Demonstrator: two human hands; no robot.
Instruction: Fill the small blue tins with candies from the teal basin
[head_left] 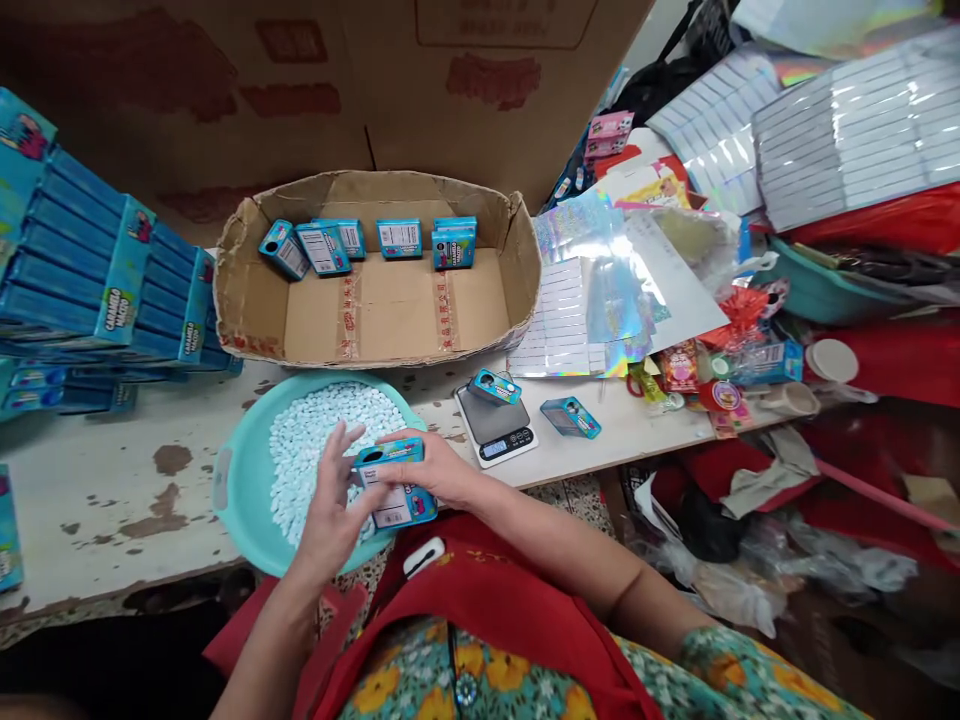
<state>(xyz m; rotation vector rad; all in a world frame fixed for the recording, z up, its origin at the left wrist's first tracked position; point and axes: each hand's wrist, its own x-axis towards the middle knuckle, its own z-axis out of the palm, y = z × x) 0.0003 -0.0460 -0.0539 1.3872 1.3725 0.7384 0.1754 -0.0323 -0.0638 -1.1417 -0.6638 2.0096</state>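
Observation:
My right hand [435, 465] grips a blue candy box [401, 500] with a round dark hole in its top, tilted over the basin's near side. My left hand [330, 500] is beside it with its fingers apart, the thumb against or very close to the box front. Below both hands, a turquoise basin [240, 500] holds many small pale-blue candies [300, 440]. A small digital scale [495, 425] stands to the right, and one blue box [495, 387] lies on it. Another blue box [571, 417] rests on the table just right of the scale.
Behind the basin, a low cardboard tray [390, 335] contains several blue boxes along its back. Stacked blue display cartons [112, 280] rise at the left. Shiny label sheets [592, 290] and assorted packets [724, 390] cover the table's right. A large carton [375, 90] stands behind.

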